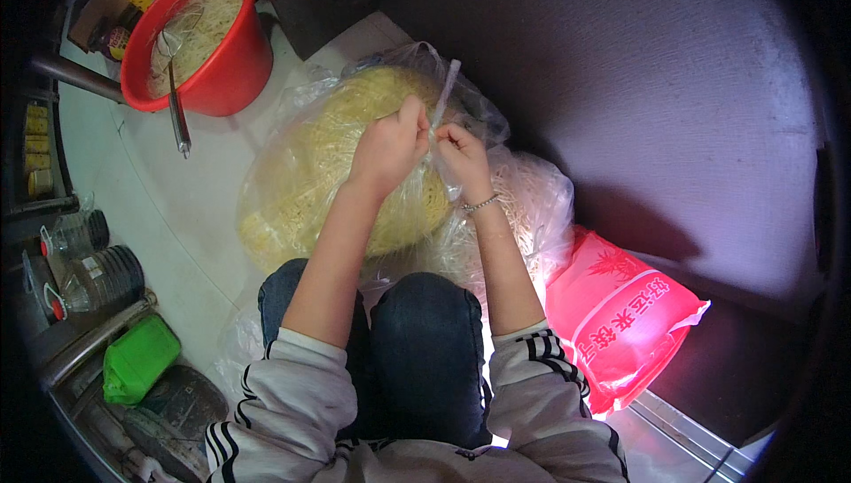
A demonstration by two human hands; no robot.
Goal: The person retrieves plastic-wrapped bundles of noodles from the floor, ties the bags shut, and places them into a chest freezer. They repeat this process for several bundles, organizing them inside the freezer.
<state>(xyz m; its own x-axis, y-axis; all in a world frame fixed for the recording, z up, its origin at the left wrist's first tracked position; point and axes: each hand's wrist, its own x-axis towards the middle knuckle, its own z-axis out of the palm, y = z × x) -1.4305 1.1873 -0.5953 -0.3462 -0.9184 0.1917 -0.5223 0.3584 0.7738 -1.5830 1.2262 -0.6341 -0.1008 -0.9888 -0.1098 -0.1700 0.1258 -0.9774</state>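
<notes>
A big clear plastic bag (292,190) full of yellow noodles, as far as its film lets me see, rests on the floor before my knees. My left hand (396,144) and my right hand (464,160) meet at its gathered top, fingers closed in a pinch on the plastic. A twisted whitish strip of plastic (448,84) sticks up between them; whether it is the bag's neck or a separate tie I cannot tell. Against the bag's right side, under my right wrist, lies another clear bag (536,195) with paler noodle-like strands.
A red tub (248,71) of pale strands, with a long-handled strainer (177,106), stands far left. A pink printed bag (620,323) lies right, below a dark panel (603,66). Large bottles (102,279) and a green container (140,357) line the left.
</notes>
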